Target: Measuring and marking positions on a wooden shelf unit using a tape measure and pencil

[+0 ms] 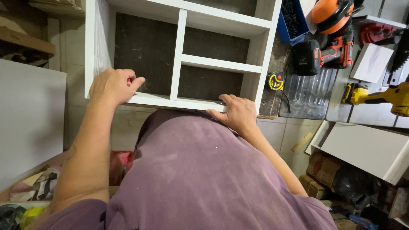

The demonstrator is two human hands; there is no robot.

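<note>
So, looking down past a dusty purple shirt [204, 170]: the left hand [113, 87] is curled shut on a small red thing [129, 81], only a sliver poking out between thumb and fingers so I can't tell what it is, and the hand rests on the near left corner of a white cabinet frame [187, 102]. That frame lies flat on the bench [272, 55], with white dividers splitting it into compartments over a dark surface. The right hand [236, 113] is laid flat, fingers spread, on the near front rail of the same frame, well apart from the left. Just past the right hand sits a yellow tape measure [276, 81], then a red and black cordless drill [328, 53], an orange pair of ear defenders [330, 15] above it, and a yellow drill [377, 97] farthest right.
</note>
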